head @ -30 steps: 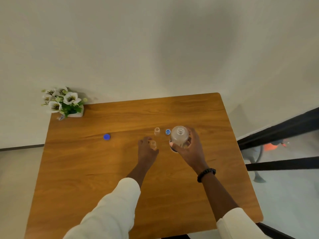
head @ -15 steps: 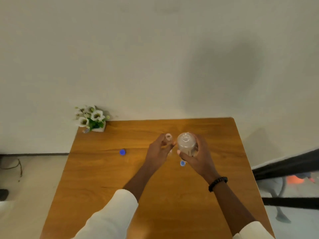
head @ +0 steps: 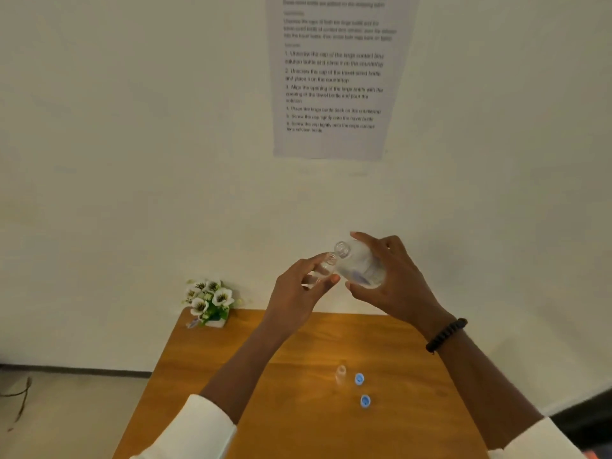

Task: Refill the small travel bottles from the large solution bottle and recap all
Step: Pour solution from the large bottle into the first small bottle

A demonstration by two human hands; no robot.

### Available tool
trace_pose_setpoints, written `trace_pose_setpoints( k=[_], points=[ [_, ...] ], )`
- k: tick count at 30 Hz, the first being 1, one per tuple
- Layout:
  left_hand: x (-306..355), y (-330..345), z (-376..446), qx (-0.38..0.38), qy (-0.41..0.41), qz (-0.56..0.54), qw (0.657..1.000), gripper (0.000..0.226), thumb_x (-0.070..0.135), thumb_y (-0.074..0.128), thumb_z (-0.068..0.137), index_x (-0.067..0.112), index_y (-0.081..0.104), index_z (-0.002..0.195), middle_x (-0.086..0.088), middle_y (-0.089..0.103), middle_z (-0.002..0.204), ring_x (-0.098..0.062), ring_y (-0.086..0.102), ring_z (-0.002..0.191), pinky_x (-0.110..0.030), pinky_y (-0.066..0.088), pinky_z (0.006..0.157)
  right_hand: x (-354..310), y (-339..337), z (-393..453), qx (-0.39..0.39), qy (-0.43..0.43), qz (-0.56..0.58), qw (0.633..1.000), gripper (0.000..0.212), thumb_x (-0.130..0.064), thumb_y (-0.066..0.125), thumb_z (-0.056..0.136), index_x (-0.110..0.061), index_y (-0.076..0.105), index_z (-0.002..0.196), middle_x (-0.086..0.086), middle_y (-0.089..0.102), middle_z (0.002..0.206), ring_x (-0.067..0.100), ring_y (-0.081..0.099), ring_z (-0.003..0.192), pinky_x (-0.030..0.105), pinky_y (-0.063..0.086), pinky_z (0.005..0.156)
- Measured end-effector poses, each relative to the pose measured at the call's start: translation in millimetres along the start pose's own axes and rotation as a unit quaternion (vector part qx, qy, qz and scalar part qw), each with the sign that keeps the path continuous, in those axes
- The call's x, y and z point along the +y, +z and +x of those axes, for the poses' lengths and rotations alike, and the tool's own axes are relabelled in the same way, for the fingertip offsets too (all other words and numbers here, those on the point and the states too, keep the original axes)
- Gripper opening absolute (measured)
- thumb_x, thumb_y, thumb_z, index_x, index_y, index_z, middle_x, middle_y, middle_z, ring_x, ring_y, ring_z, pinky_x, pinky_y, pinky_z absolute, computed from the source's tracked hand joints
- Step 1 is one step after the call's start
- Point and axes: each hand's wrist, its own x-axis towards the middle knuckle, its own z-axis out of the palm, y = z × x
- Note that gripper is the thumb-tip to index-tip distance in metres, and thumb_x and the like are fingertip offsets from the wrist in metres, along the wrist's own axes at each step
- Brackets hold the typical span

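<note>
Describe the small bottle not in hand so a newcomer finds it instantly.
Start at the wooden table below the raised hands. Near its middle, two blue caps lie close together; the spare travel bottle stands upright just left of the upper cap. It is clear, uncapped and the only bottle on the table; the other small bottle is up in the left hand.

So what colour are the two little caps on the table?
Blue. Both caps lie on the wooden table, seen in the head view.
</note>
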Motion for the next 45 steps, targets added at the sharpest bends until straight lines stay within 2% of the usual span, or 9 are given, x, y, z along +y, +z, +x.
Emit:
trace_pose_setpoints(
  k=[3, 8, 12, 18, 24, 29, 35, 40, 45],
  points=[
    [5.9, -8.7, -2.6, 0.008, 0.003, -0.014, 1.000, 0.045, 0.047, 0.064, 0.087, 0.033, 0.058, 0.129, 0.017, 0.069, 0.109, -0.003, 0.064, 0.096, -0.005, 0.048, 0.075, -8.9, -6.6, 9.5, -0.004, -0.022, -0.036, 0.999, 0.090, -0.052, 0.083, 0.069, -0.043, 0.032, 0.143, -0.004, 0.041, 0.126, 0.013, 0.053, 0.104, 0.020, 0.056, 0.077],
    [7.1, -15.9, -8.0, 0.020, 0.000, -0.045, 0.999, 0.039, 0.054, 0.066, 0.083, 0.038, 0.060, 0.118, 0.020, 0.069, 0.105, -0.004, 0.066, 0.093, -0.015, 0.053, 0.077, -17.8, -14.2, 15.4, -0.018, -0.040, -0.079, 0.996, 0.091, -0.055, 0.081, 0.069, -0.041, 0.034, 0.145, -0.004, 0.042, 0.122, 0.009, 0.052, 0.098, 0.009, 0.047, 0.075],
    [11.8, -19.8, -11.4, 0.019, 0.003, -0.056, 0.998, 0.032, 0.054, 0.063, 0.083, 0.045, 0.058, 0.113, 0.023, 0.068, 0.104, -0.001, 0.065, 0.094, -0.014, 0.052, 0.076, -23.7, -20.5, 15.7, -0.023, -0.047, -0.095, 0.994, 0.090, -0.054, 0.081, 0.070, -0.042, 0.035, 0.146, -0.004, 0.044, 0.124, 0.009, 0.051, 0.100, 0.019, 0.054, 0.080],
    [19.4, -27.8, -10.5, 0.013, 0.008, -0.066, 0.998, 0.042, 0.058, 0.059, 0.082, 0.042, 0.056, 0.121, 0.019, 0.068, 0.107, -0.003, 0.065, 0.094, -0.023, 0.057, 0.079, -33.7, -31.0, 20.3, -0.020, -0.049, -0.105, 0.993, 0.089, -0.054, 0.080, 0.070, -0.043, 0.033, 0.146, -0.005, 0.049, 0.130, 0.010, 0.049, 0.106, 0.028, 0.054, 0.088],
    [21.4, -32.3, -14.2, 0.003, 0.010, -0.063, 0.998, 0.051, 0.061, 0.057, 0.080, 0.038, 0.057, 0.125, 0.015, 0.067, 0.114, -0.011, 0.065, 0.098, -0.028, 0.058, 0.083, -39.4, -40.2, 24.3, -0.035, -0.050, -0.139, 0.988, 0.091, -0.054, 0.079, 0.071, -0.048, 0.029, 0.147, -0.007, 0.048, 0.131, 0.010, 0.048, 0.109, 0.025, 0.048, 0.091],
    [26.3, -35.5, -15.8, 0.021, 0.004, -0.066, 0.998, 0.042, 0.052, 0.066, 0.081, 0.033, 0.055, 0.117, 0.016, 0.070, 0.110, -0.006, 0.067, 0.097, -0.016, 0.054, 0.079, -44.5, -46.6, 26.5, -0.043, -0.046, -0.152, 0.986, 0.090, -0.052, 0.080, 0.072, -0.051, 0.029, 0.146, -0.007, 0.046, 0.133, 0.012, 0.047, 0.111, 0.029, 0.047, 0.095],
    [24.6, -36.0, -16.0, 0.024, 0.000, -0.069, 0.997, 0.041, 0.054, 0.068, 0.080, 0.033, 0.054, 0.112, 0.014, 0.072, 0.109, -0.008, 0.069, 0.098, -0.029, 0.058, 0.084, -49.2, -52.1, 27.1, -0.046, -0.044, -0.165, 0.984, 0.089, -0.051, 0.080, 0.072, -0.052, 0.029, 0.145, -0.006, 0.046, 0.135, 0.014, 0.048, 0.112, 0.027, 0.046, 0.094],
    [27.6, -35.6, -18.8, 0.024, 0.004, -0.059, 0.998, 0.040, 0.053, 0.067, 0.081, 0.033, 0.053, 0.112, 0.014, 0.071, 0.110, -0.007, 0.068, 0.098, -0.016, 0.054, 0.079, -54.5, -57.3, 25.9, -0.052, -0.047, -0.176, 0.982, 0.089, -0.048, 0.081, 0.072, -0.050, 0.031, 0.146, -0.005, 0.046, 0.134, 0.011, 0.045, 0.111, 0.023, 0.042, 0.092],
    [24.8, -33.8, -19.0, 0.021, 0.000, -0.057, 0.998, 0.043, 0.054, 0.066, 0.081, 0.031, 0.053, 0.115, 0.012, 0.070, 0.112, -0.011, 0.069, 0.098, -0.024, 0.058, 0.083, -54.6, -56.5, 24.1, -0.055, -0.041, -0.171, 0.983, 0.089, -0.048, 0.081, 0.072, -0.050, 0.031, 0.145, -0.006, 0.046, 0.134, 0.009, 0.044, 0.109, 0.022, 0.041, 0.092]
  ],
)
